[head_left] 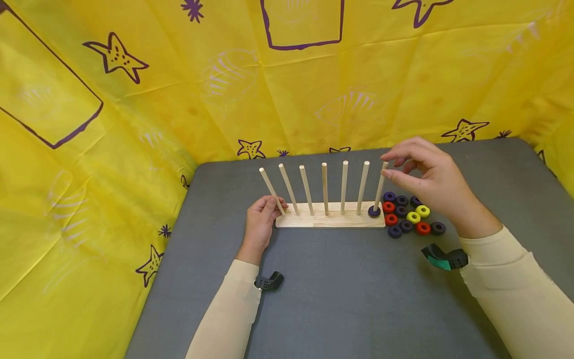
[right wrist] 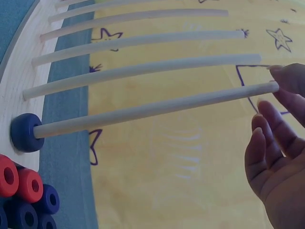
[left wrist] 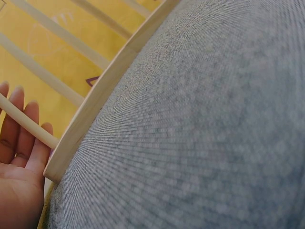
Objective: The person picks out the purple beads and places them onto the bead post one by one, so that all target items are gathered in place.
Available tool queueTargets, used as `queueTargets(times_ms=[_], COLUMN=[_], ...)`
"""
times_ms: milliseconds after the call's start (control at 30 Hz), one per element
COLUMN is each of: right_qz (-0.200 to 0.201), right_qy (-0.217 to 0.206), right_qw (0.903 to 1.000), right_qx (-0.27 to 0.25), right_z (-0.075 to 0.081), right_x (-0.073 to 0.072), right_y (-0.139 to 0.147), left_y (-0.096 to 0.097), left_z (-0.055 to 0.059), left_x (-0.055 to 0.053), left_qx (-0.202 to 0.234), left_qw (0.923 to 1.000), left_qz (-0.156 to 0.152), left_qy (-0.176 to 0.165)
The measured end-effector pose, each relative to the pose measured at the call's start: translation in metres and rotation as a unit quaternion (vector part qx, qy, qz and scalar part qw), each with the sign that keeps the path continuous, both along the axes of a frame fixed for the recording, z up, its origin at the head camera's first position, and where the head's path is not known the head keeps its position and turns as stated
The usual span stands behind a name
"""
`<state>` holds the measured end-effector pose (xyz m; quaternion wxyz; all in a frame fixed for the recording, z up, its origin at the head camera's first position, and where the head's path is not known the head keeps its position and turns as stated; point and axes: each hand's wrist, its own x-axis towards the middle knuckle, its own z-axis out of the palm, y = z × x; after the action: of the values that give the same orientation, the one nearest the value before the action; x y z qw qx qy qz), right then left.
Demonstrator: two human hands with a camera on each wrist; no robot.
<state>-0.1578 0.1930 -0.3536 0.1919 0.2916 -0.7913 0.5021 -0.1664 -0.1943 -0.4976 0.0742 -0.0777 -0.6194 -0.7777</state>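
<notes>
A wooden peg stand (head_left: 332,220) with a row of upright pegs lies across the table. At its left end my left hand (head_left: 261,219) holds the outermost peg low down, its fingers passing behind the peg (left wrist: 29,124) in the left wrist view. My right hand (head_left: 428,174) is at the top of the rightmost peg (right wrist: 157,110), thumb and fingers spread around the tip with no ring between them. One dark blue ring (right wrist: 26,133) sits at the bottom of that peg, against the base. The other pegs carry no rings.
Loose rings lie in a cluster just right of the stand: several dark blue ones (head_left: 438,228), red ones (head_left: 423,228) and two yellow ones (head_left: 422,211). The grey tabletop (head_left: 341,289) stretches toward me. A yellow patterned cloth (head_left: 287,99) hangs behind and at the sides.
</notes>
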Motion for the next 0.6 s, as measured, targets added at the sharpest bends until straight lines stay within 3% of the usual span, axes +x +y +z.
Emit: queueTargets(times_ms=[233,400,600], right_qz=[0.000,0.024,0.064], right_qy=[0.003,-0.005,-0.051], right_qw=[1.0000,0.9991,0.9917], right_qx=[-0.008,-0.034,-0.100], right_z=[-0.003,-0.006,-0.008], right_x=[0.000,0.001,0.003], right_y=[0.005,0.010,0.016], left_y=[0.000,0.000,0.000], left_z=[0.001,0.001,-0.001], left_x=[0.001,0.001,0.000], left_qx=[-0.005,0.000,0.003], left_qw=[1.0000,1.0000,1.0000], left_qz=[0.000,0.002,-0.001], left_qy=[0.000,0.000,0.003])
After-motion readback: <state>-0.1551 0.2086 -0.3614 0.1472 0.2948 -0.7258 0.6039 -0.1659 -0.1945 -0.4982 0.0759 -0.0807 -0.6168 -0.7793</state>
